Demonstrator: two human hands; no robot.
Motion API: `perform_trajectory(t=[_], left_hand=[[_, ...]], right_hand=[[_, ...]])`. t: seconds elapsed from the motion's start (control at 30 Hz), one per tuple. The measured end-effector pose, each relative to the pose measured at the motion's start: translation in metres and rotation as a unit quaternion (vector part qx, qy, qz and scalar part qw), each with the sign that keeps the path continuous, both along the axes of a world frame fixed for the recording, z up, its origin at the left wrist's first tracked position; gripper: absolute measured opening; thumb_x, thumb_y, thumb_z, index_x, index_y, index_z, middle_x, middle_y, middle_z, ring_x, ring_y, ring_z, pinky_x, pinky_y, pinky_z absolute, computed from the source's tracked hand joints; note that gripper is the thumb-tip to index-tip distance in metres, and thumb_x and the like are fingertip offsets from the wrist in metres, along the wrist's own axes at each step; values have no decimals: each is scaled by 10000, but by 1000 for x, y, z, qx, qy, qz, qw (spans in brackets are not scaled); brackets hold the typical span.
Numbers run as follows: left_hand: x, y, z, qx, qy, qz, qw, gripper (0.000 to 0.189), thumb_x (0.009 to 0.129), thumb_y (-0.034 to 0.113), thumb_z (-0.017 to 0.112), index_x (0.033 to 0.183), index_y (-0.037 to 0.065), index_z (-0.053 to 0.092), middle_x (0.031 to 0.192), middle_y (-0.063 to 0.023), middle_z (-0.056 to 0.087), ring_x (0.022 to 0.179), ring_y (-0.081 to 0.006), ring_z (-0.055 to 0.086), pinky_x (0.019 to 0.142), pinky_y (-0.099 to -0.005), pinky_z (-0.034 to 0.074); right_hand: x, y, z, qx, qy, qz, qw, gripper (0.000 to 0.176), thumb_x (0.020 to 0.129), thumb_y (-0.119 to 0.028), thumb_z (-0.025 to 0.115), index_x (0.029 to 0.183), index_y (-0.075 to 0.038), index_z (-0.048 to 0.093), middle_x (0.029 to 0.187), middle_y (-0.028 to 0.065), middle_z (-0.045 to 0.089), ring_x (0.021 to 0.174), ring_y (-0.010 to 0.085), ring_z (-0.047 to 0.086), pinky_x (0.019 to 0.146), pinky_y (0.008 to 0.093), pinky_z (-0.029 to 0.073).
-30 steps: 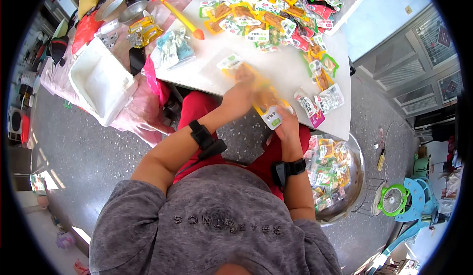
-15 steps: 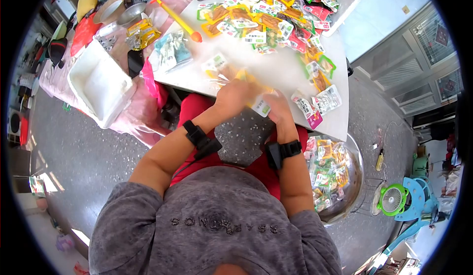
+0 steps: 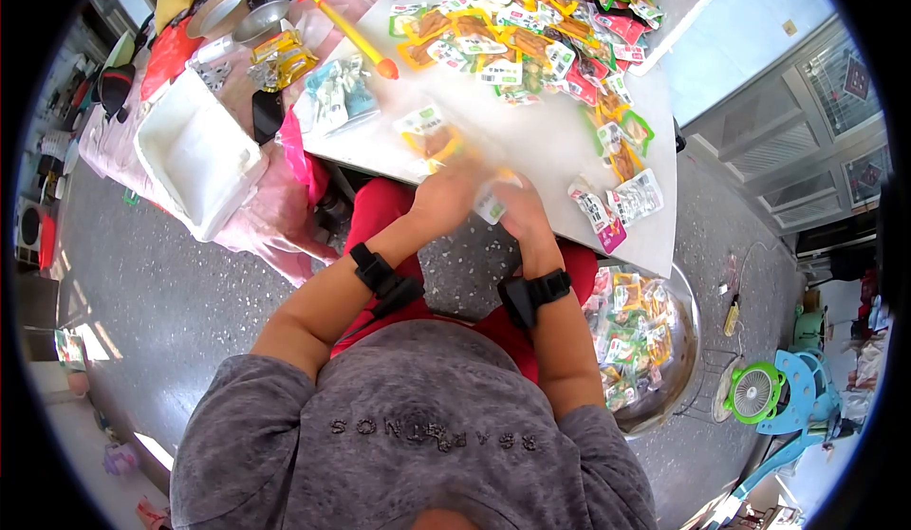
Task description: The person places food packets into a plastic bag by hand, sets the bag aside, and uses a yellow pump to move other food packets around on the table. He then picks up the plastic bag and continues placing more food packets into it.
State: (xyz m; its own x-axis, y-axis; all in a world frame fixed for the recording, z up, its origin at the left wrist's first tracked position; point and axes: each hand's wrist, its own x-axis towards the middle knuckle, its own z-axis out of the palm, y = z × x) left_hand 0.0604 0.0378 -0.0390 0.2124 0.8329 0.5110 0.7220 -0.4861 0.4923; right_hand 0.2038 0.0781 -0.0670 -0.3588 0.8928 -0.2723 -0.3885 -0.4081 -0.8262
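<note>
My left hand point(image 3: 444, 196) and my right hand point(image 3: 518, 209) meet at the near edge of the white table point(image 3: 541, 136). Together they grip a clear bag of yellow snack packets point(image 3: 479, 181), partly hidden and blurred between the fingers. One end of the bag point(image 3: 429, 131), with a green-and-white packet inside, lies on the table just beyond my left hand. A big heap of colourful snack packets point(image 3: 531, 27) covers the far side of the table. Both wrists wear black bands.
Loose packets point(image 3: 617, 198) lie at the table's right edge. A metal basin point(image 3: 685, 340) full of packets stands on the floor at my right. A white foam box point(image 3: 195, 155), a small bag point(image 3: 334, 93) and a yellow-orange stick point(image 3: 346, 32) sit left. A green fan point(image 3: 756, 388) is on the floor.
My hands have drawn together at the table edge, the right one moving up and left. The packet held by the right hand now sits tucked between both hands.
</note>
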Motion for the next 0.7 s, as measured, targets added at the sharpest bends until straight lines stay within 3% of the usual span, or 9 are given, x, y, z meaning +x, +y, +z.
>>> perform_trajectory(t=[0.1,0.17,0.37,0.5,0.6,0.7], left_hand=[[7,1,-4,-19,-20,-5,1000,170,726,95,479,891,67,508,775,-146,510,743,-328,506,612,-408,426],[8,5,-6,-7,-9,-23,1000,203,724,98,484,925,82,511,784,-145,514,753,-327,507,608,-406,426],[6,-8,-4,-120,-18,72,990,94,720,104,496,805,66,501,731,-143,499,678,-331,508,560,-410,421],[2,-11,-21,-51,-17,61,997,55,722,103,497,736,52,480,697,-141,485,638,-328,502,536,-413,414],[3,-11,-24,-36,6,45,998,48,719,96,499,725,53,480,689,-139,483,636,-324,501,541,-411,413],[4,-13,-23,-31,11,44,999,38,716,89,499,723,54,484,683,-138,481,643,-322,500,550,-408,413]], right_hand=[[-9,4,3,18,-19,-37,999,300,749,25,450,1048,44,449,930,106,539,805,211,554,663,309,477],[-16,12,-6,30,-40,-4,999,273,743,3,456,1015,35,458,919,108,538,777,191,559,639,293,475],[6,11,4,26,-187,-7,982,231,741,-46,472,965,10,473,832,93,533,639,131,532,507,232,439],[15,9,-3,78,-286,52,954,187,734,-43,458,914,2,485,716,70,523,556,116,509,431,219,389],[-9,0,7,80,-240,-14,967,167,730,-39,449,889,0,485,670,72,518,528,117,501,410,225,371],[-25,13,-13,124,-232,-3,965,135,736,-18,419,843,-2,499,695,77,518,553,131,507,416,236,384]])
